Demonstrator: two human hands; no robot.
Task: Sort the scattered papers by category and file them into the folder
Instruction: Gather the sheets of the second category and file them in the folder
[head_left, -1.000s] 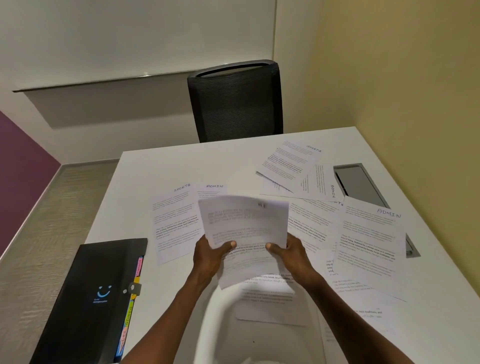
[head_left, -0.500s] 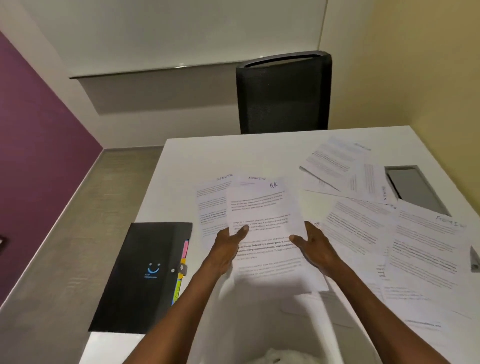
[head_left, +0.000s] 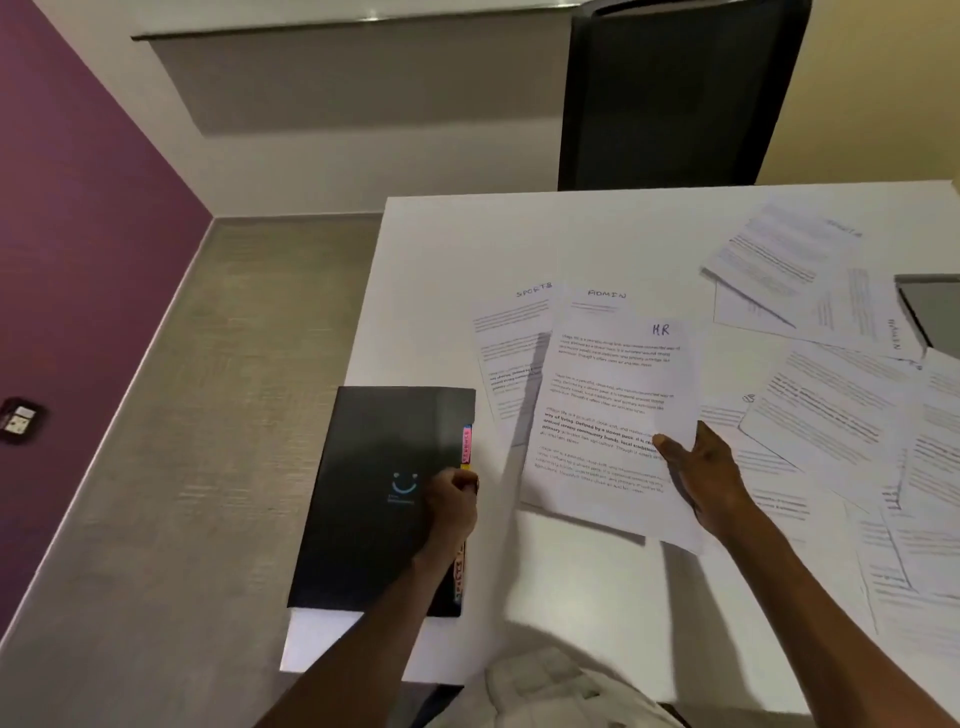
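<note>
The right hand (head_left: 709, 475) pinches the white printed sheet marked HR (head_left: 610, 415) above the white desk (head_left: 571, 582). The left hand (head_left: 451, 506), fingers curled, grips the closed black folder's (head_left: 374, 499) tabbed edge, hiding its clasp.

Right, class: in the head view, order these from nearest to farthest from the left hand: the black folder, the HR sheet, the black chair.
1. Black folder: under the left hand, at the table's left edge.
2. HR sheet: to its right, held by the right hand.
3. Black chair: beyond the table's far side.
</note>
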